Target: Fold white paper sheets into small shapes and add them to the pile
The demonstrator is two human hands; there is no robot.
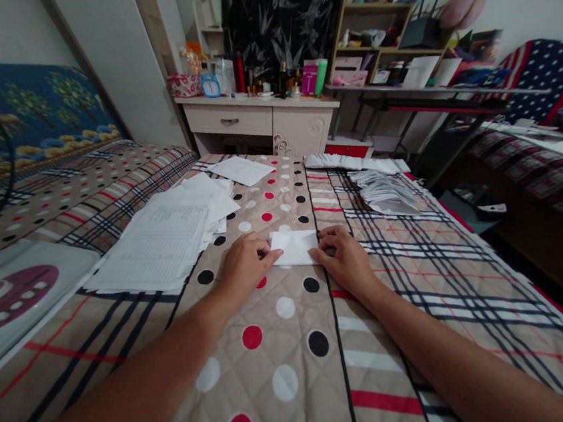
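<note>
Quilted bedding with dots and plaid stripes covers the bed (295, 344), which fills most of the view. Near its middle lies 1 small folded white paper (295, 246), flat on the cover. The left hand (246, 261) grips its left edge with curled fingers, and the right hand (344, 258) does the same on the right edge. Whether the thumbs reach under the paper cannot be told. A loose stack of printed sheets (158, 241) lies to the left, and a fanned pile of folded papers (385, 193) lies further off to the right. Beyond the bed stands a pale desk (262, 122) crowded with bottles.
</note>
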